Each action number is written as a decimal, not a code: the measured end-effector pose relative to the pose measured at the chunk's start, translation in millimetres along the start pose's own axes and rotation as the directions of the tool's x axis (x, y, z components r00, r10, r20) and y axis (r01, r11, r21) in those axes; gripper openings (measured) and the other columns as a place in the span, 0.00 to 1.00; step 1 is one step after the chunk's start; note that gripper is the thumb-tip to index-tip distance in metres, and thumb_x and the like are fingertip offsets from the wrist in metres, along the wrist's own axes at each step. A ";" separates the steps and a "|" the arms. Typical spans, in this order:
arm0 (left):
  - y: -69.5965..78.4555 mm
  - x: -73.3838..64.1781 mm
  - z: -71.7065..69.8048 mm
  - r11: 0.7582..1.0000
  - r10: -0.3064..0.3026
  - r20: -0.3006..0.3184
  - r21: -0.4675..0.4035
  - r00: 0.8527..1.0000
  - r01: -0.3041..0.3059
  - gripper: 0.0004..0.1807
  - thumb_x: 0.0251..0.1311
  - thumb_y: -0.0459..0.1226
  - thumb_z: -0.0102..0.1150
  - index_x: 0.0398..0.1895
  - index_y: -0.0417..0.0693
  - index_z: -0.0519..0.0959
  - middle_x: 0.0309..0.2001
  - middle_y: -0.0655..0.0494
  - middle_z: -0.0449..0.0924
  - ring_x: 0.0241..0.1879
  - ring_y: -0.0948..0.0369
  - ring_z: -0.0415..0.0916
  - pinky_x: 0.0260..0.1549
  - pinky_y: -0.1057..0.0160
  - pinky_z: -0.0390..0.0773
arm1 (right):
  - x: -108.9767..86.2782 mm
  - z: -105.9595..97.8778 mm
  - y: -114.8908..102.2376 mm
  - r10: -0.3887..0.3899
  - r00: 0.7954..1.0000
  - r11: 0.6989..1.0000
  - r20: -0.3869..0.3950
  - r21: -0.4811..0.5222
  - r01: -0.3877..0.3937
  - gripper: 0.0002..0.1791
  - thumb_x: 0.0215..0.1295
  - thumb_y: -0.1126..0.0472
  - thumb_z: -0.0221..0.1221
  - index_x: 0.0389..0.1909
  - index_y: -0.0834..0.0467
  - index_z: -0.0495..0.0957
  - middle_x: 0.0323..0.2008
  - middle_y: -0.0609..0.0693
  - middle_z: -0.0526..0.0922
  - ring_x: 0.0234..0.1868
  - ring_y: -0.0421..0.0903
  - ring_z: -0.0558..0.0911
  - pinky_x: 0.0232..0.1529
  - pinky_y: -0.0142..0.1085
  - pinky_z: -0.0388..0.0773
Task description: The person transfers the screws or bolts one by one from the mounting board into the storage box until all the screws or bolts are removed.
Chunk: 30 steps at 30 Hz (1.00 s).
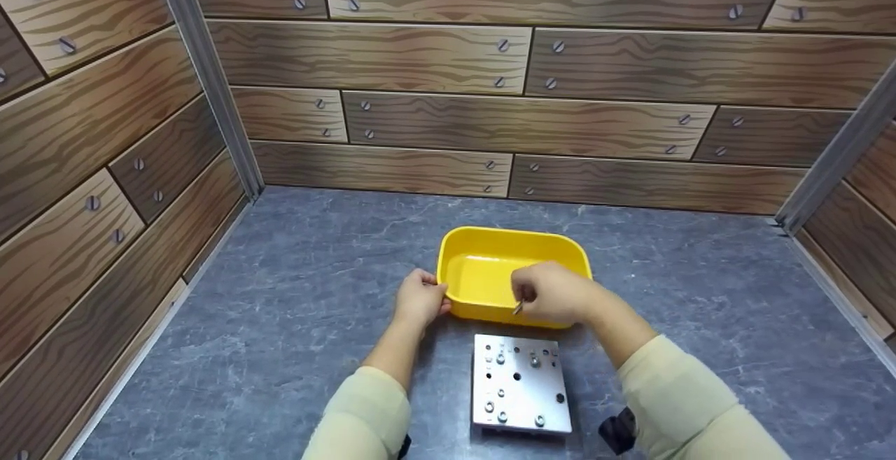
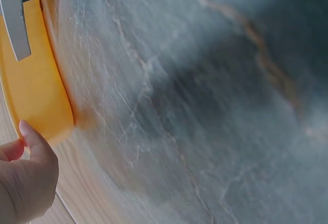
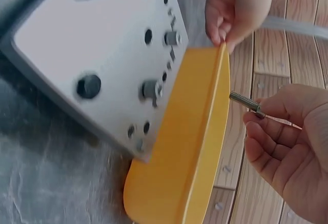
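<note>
My left hand (image 1: 418,302) pinches the rim of a yellow plastic bin (image 1: 483,314) at its near left corner; the left wrist view shows thumb and fingers on that wall. Between thumb and fingertips, my right hand (image 1: 556,293) holds a small metal screw (image 3: 246,102), its threaded shank pointing out. This hand is over the near edge of the bin, whose visible floor looks bare. In front of the bin lies a square metal plate (image 1: 525,404) with holes and several bolts standing in it. The right wrist view shows the plate's bolts (image 3: 151,89) close up.
A grey marbled tabletop (image 1: 336,250) lies under everything. Wood-patterned panels (image 1: 392,61) close off the back and both sides, with metal posts (image 1: 210,75) at the corners. A black object (image 1: 619,430) shows beside the right sleeve.
</note>
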<state>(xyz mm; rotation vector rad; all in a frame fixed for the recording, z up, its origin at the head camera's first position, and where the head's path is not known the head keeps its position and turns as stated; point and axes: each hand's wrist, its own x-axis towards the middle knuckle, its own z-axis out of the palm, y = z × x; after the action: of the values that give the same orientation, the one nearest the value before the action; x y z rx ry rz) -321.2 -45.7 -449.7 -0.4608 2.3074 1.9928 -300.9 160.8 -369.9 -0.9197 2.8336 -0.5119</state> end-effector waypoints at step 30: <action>-2.1 3.2 0.5 1.000 0.005 0.001 -0.010 1.000 -0.005 0.06 0.58 0.28 0.52 0.38 0.36 0.69 0.30 0.45 0.74 0.22 0.61 0.75 0.27 0.65 0.82 | 4.0 17.5 57.6 0.290 0.956 0.949 -0.035 -0.119 -0.292 0.06 0.51 0.74 0.54 0.22 0.60 0.71 0.19 0.49 0.71 0.22 0.46 0.68 0.22 0.35 0.68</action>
<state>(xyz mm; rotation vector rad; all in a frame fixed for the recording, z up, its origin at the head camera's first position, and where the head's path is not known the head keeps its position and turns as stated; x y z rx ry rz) -323.8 -46.0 -452.6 -0.4548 2.3021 2.0068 -332.0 197.3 -406.6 -0.4980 2.9705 -0.3133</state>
